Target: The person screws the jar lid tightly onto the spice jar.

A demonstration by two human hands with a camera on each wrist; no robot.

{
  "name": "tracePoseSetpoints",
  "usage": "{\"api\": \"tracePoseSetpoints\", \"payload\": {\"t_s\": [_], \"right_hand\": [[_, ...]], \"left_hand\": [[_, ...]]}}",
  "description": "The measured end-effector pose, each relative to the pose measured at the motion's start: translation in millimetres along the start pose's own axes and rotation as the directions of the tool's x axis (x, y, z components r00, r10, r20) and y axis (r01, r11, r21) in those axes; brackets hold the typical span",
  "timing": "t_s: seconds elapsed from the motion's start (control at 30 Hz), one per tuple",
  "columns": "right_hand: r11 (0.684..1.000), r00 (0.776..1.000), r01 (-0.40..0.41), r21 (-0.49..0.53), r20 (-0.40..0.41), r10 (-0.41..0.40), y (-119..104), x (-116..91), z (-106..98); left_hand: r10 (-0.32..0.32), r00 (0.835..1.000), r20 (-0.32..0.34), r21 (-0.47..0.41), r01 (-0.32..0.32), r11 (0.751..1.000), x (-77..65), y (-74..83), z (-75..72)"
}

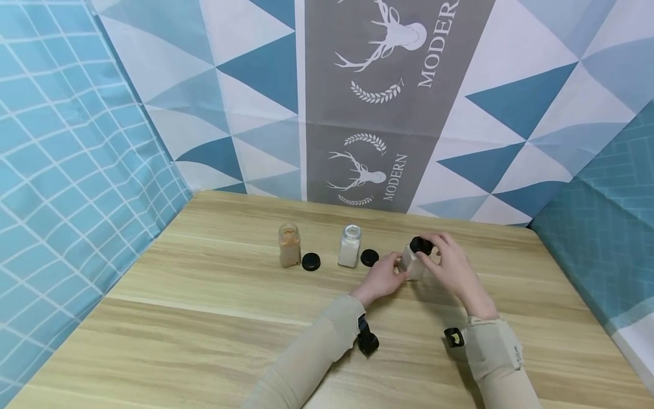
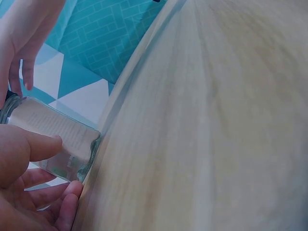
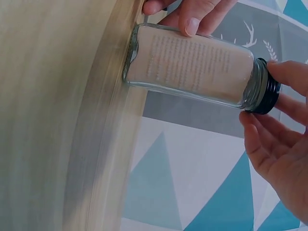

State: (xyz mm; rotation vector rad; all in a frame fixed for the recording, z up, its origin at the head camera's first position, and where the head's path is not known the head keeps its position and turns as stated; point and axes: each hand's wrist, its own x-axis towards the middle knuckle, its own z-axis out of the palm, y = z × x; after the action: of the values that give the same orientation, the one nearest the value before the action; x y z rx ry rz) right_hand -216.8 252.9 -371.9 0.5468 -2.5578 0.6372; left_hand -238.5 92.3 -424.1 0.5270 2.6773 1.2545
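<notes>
A square glass jar of pale powder stands at the right of the row on the table. My left hand holds its lower body between thumb and fingers; the left wrist view shows the thumb lying across the glass. On its neck sits a black lid, which my right hand grips by the rim with thumb and fingers. Left of my hands, an open jar of white powder has a black lid beside it. Farther left stands an open jar of orange-brown powder, with another black lid next to it.
The wooden table ends at a patterned cloth backdrop behind the jars. Blue cloth hangs along the left side, and teal cloth along the right.
</notes>
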Motion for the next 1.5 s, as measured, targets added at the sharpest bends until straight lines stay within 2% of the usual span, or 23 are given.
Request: {"api": "tracePoseSetpoints", "payload": {"t_s": [0.23,0.47,1.0,1.5], "right_hand": [[0.998,0.998,-0.065,-0.008,-0.007,0.065,-3,1,0],[0.996,0.996,-0.083,-0.014,-0.021,0.083,-3,4,2],[0.973,0.974,-0.214,-0.080,0.054,0.219,-4,11,5],[0.952,0.951,-0.280,-0.120,0.098,0.292,-4,17,4]], "left_hand": [[0.024,1.000,-0.015,-0.001,-0.024,1.000,-0.3,-0.5,1.2],[0.029,0.999,-0.017,0.009,-0.029,1.000,1.0,-2.2,1.3],[0.013,1.000,-0.004,0.005,-0.013,1.000,0.2,-1.1,0.8],[0.039,0.999,-0.011,0.006,-0.039,0.999,0.6,-2.8,2.5]]}}
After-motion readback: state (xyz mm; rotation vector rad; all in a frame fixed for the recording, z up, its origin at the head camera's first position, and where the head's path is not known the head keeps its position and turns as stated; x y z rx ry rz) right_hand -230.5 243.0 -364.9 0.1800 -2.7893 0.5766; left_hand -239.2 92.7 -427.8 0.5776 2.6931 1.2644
